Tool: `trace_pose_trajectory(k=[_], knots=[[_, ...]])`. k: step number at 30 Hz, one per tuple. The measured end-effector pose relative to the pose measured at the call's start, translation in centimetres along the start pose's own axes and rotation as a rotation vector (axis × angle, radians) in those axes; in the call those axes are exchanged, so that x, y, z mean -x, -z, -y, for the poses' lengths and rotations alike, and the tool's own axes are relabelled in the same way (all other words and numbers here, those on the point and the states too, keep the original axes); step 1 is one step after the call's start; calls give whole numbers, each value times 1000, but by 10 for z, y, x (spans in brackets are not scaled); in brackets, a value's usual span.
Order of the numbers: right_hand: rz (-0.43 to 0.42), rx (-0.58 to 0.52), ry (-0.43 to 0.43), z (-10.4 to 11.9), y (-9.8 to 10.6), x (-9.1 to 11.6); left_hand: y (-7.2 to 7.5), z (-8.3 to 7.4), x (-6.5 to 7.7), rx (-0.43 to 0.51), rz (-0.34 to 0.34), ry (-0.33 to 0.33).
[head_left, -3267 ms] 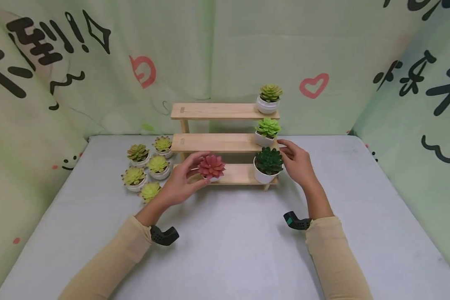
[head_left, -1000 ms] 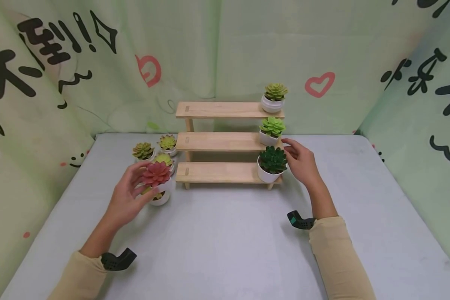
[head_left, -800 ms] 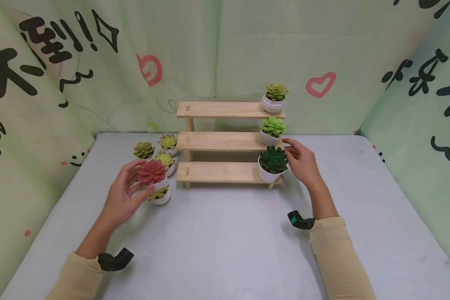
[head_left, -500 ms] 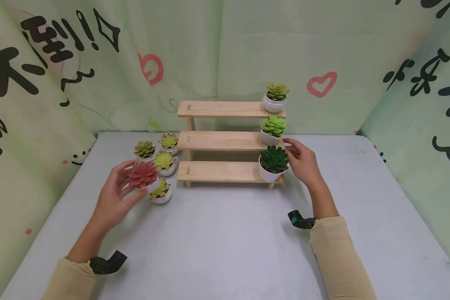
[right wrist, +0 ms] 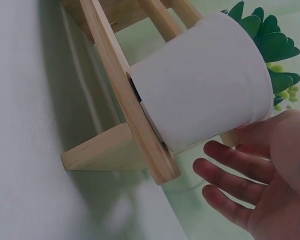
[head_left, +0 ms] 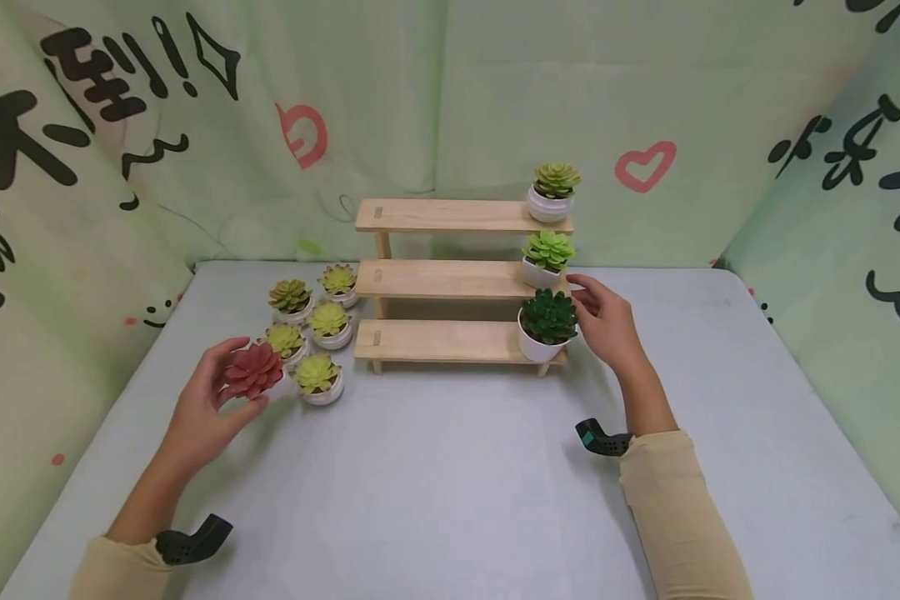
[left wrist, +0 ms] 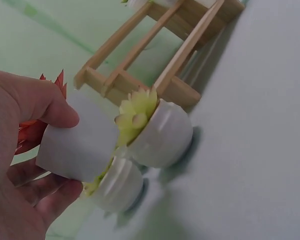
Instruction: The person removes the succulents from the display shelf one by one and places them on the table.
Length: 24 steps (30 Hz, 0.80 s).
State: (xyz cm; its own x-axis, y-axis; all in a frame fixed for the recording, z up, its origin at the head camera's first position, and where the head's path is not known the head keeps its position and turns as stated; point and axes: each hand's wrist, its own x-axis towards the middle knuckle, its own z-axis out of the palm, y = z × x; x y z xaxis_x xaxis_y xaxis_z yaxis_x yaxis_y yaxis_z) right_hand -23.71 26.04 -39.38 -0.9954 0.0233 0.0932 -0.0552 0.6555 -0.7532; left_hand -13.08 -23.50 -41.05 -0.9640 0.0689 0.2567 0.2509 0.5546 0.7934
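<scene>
My left hand (head_left: pixel 204 408) holds a potted red succulent (head_left: pixel 253 370) in the air over the left of the table. In the left wrist view its white pot (left wrist: pixel 80 140) sits between thumb and curled fingers. Several potted yellow-green succulents (head_left: pixel 317 375) stand just right of it. My right hand (head_left: pixel 606 323) is at the right end of a three-tier wooden shelf (head_left: pixel 442 340), beside a dark green succulent (head_left: pixel 547 318) on the lowest tier. The right wrist view shows relaxed fingers near its white pot (right wrist: pixel 205 80); whether they touch it I cannot tell.
A bright green potted succulent (head_left: pixel 548 252) stands at the right end of the middle tier. Above it, on the top tier, is another green potted succulent (head_left: pixel 553 190). A pale green curtain (head_left: pixel 510 100) hangs behind the white table (head_left: pixel 450 483).
My left hand has carried the red succulent from the lowest tier leftward, past the cluster, and towards me. More of the cluster shows now. The right hand has stayed beside the shelf.
</scene>
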Motion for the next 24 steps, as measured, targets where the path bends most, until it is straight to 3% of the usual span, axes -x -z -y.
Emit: trace_pose_trajectory(k=[8,18,24], knots=[[-2,-5,-2,0,0,-1,4,7,10,-24,-11,34],[1,7,5,0,0,0,2,22,18,7,61,2],[-3,5,11,-1,-1,0,-3,31,21,22,95,17]])
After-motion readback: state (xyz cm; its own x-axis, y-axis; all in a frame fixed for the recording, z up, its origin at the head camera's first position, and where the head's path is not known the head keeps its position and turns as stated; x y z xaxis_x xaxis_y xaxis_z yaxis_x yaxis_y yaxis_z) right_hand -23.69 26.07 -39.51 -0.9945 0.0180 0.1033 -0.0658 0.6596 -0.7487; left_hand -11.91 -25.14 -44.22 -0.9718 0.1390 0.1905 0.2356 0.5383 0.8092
